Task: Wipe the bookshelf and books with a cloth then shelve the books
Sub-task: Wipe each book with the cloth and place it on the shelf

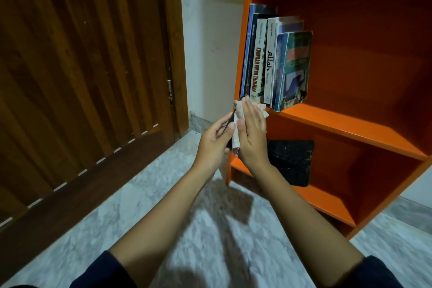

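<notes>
Left hand [215,141] pinches a thin dark book [229,121]; the flat, straight-fingered right hand [251,134] presses a crumpled pale cloth [239,111] against it. Just above, upright book spines [264,65] read "KOMPILASI HUKUM TELEMATIKA" and "Allah".

Books [275,61] upright on bookshelf [350,124], left end.

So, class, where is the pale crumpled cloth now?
Head view, centre: the pale crumpled cloth sits under the right hand, against a thin dark item the left hand holds, just below the upright books on the orange bookshelf.
</notes>
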Tool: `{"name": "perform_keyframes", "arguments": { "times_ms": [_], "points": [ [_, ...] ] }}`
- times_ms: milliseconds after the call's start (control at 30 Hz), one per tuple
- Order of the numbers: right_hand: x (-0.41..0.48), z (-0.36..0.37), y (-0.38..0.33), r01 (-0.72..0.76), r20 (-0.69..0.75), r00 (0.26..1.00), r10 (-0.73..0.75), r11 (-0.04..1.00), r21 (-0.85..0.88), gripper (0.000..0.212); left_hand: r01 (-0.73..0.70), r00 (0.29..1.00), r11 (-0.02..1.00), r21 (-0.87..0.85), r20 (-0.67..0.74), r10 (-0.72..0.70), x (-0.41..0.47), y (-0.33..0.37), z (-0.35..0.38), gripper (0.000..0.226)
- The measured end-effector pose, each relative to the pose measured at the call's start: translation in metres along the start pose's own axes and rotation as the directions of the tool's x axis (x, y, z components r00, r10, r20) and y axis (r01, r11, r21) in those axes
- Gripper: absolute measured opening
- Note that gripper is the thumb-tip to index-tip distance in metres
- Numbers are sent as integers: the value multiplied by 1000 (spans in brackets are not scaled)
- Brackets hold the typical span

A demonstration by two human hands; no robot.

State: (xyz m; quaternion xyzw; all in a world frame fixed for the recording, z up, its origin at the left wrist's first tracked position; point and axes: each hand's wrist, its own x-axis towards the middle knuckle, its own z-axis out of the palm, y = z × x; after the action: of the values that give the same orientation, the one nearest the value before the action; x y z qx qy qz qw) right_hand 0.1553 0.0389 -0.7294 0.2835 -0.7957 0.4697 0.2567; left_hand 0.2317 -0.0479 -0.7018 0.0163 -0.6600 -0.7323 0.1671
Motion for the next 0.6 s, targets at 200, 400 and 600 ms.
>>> {"name": "perform_keyframes", "arguments": {
  "times_ms": [200, 400, 600],
  "points": [
    [-11, 4, -6, 32, 88, 995, -39, 997, 71, 49, 50, 998, 997, -62, -42, -52, 0, -2, -3, 40],
    [-22, 6, -10, -6, 139, 990, -12, 991, 132, 42, 77, 993, 987, -141, -75, -88, 0, -6, -6, 35],
    [-31, 9, -9, -7, 162, 987, -16, 990, 142, 43, 91, 988, 964, -252, -97, -118, -3, -8, -8, 27]
  ]
}}
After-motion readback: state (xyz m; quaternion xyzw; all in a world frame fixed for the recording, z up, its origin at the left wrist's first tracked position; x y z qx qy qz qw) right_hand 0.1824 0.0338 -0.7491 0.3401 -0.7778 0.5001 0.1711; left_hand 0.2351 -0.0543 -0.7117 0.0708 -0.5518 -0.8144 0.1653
